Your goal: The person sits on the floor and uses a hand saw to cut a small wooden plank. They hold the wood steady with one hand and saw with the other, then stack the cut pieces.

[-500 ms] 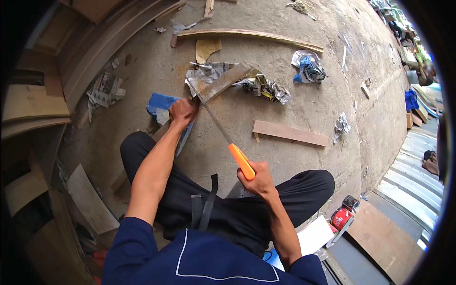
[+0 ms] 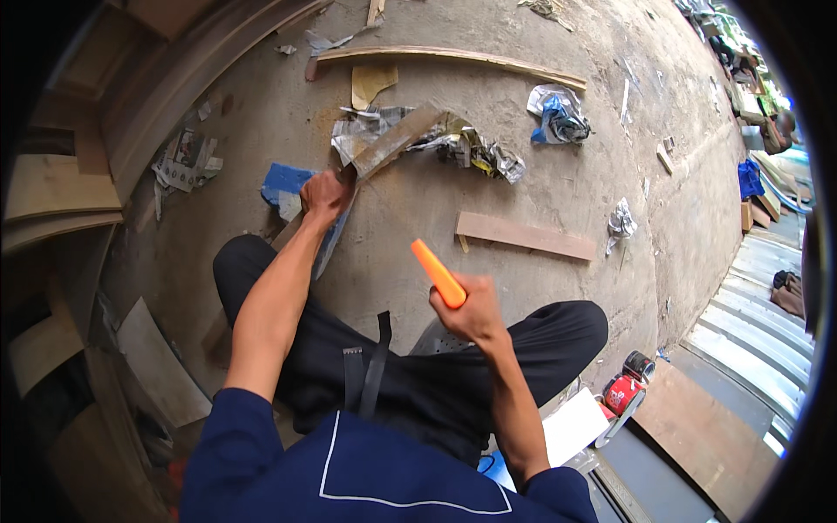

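My right hand (image 2: pixel 475 312) is wrapped around the orange handle (image 2: pixel 438 275) of a saw, held above the floor in front of my lap. Its blade is smeared by motion and barely visible, stretching from the handle toward the near end of a wooden plank (image 2: pixel 397 141). At that end my left hand (image 2: pixel 324 196) is closed on the plank, fingers partly hidden. The plank slants away over crumpled newspaper (image 2: pixel 497 157). Beneath and beside my left hand lies a blue-painted wooden piece (image 2: pixel 283 179), partly covered.
A short board (image 2: pixel 527 238) lies to the right on the concrete floor, and a long strip of wood (image 2: pixel 453 56) beyond. Crumpled paper (image 2: pixel 562 118) is scattered about. Wooden furniture parts (image 2: pixel 65 192) crowd the left; a red tape roll (image 2: pixel 621 397) sits at lower right.
My right hand and the saw handle have moved slightly forward. The blade, distinct against the plank's near end before, is now blurred. My left hand stays on the plank; the whole view has shifted a little.
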Motion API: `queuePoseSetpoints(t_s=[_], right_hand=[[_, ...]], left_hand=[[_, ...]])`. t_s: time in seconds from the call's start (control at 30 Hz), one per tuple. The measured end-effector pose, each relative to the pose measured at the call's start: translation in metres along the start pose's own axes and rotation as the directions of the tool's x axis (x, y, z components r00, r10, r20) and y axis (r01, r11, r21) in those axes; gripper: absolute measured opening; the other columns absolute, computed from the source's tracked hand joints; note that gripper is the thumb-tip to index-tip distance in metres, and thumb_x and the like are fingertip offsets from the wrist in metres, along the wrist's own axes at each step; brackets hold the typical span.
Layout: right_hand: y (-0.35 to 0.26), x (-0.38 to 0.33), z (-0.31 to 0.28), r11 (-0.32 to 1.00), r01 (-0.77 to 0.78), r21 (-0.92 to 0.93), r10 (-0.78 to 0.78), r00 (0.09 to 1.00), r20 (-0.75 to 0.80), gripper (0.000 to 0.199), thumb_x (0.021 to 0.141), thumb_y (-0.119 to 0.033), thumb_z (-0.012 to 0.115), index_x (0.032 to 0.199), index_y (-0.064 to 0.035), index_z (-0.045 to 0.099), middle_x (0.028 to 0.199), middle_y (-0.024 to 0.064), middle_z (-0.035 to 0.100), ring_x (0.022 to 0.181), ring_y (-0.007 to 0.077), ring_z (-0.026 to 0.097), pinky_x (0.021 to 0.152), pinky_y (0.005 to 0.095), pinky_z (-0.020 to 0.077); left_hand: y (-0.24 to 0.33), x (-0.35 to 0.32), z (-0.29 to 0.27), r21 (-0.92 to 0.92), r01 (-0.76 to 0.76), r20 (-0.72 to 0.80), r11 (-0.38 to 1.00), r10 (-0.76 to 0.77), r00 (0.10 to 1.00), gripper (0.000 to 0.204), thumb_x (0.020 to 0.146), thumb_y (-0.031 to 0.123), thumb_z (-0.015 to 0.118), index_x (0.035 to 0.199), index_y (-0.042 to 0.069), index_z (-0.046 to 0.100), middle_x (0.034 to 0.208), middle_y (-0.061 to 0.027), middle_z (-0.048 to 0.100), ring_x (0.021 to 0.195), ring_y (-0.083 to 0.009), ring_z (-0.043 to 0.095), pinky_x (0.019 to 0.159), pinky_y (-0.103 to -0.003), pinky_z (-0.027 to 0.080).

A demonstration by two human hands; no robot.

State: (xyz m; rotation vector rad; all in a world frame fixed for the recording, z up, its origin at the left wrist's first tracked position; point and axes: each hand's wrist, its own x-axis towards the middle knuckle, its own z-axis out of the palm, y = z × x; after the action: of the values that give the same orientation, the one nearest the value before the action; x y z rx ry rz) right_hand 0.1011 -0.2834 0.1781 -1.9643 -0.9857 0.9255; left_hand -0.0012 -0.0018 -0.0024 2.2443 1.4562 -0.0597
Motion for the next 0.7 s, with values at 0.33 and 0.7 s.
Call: queuePoseSetpoints(t_s=[0.33,0.7], right_hand=[[0.021,0.0,0.001,0.998,-0.023,0.063,0.024,1.0,-0.003,0.012,0.074,-0.011,0.064,0.073,0.0008,0.06,0.057,0.0161,0.054,0.047,0.0239,0.055,0.052,0.0319,0.0446],[0.017,0.02,0.012,0.992,0.121,0.035,-0.117,0.989,-0.093,0.016,0.075,-0.011,0.063,0.068,0.001,0.057,0.052,0.013,0.048,0.043,0.0198,0.048,0.049,0.0314,0.0412]], left_hand=[[0.006,-0.008,-0.005,0.015,0.013,0.029,1.0,-0.013,0.999,0.064,0.086,0.06,0.042,0.093,0.002,0.069,0.087,-0.028,0.065,0.088,-0.0435,0.064,0.078,-0.049,0.049],[0.006,-0.016,-0.012,-0.134,0.028,0.022,0.991,-0.025,0.999,0.068,0.083,0.065,0.039,0.084,0.002,0.066,0.088,-0.0253,0.066,0.09,-0.0402,0.064,0.079,-0.049,0.046]])
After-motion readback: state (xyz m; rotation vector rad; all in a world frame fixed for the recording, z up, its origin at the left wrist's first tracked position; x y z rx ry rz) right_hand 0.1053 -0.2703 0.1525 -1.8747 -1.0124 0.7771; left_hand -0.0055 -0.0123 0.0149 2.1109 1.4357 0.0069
